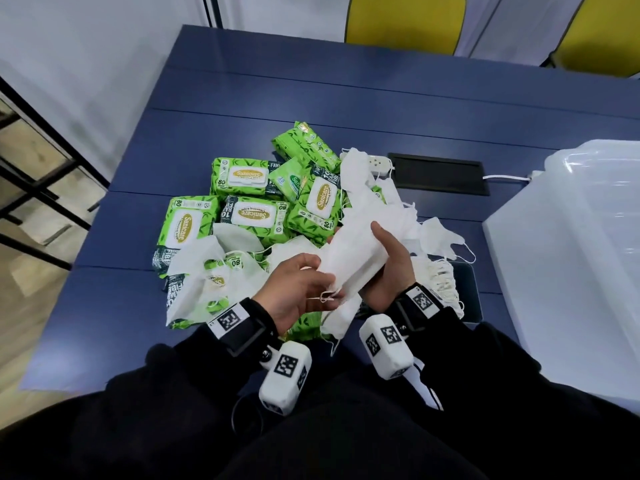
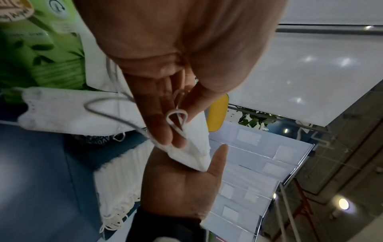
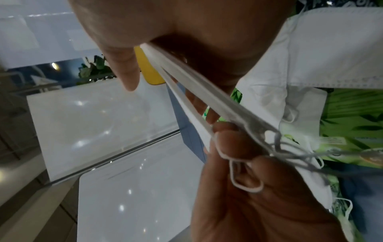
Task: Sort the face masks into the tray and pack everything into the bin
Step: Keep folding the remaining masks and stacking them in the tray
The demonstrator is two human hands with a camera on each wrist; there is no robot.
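Observation:
Both hands hold a thin stack of white face masks (image 1: 349, 261) above the table's near edge. My right hand (image 1: 382, 252) wraps around the stack's middle, thumb on top. At the stack's lower end my left hand (image 1: 327, 284) pinches the masks and an ear loop (image 2: 176, 119). In the right wrist view the stack (image 3: 209, 98) shows edge-on between my thumb and fingers. More loose masks (image 1: 440, 237) lie among green wipe packs (image 1: 242, 174). Another mask stack (image 1: 438, 278) sits on a dark flat tray (image 1: 469, 296) at the right. A translucent bin (image 1: 571, 244) stands at the far right.
The blue table (image 1: 311, 81) is bare at the back. A black cable hatch (image 1: 440, 173) and a white power strip (image 1: 379, 164) with its cord lie behind the pile. Yellow chairs (image 1: 405, 19) stand beyond the table. A black shelf frame (image 1: 38, 188) is on the left.

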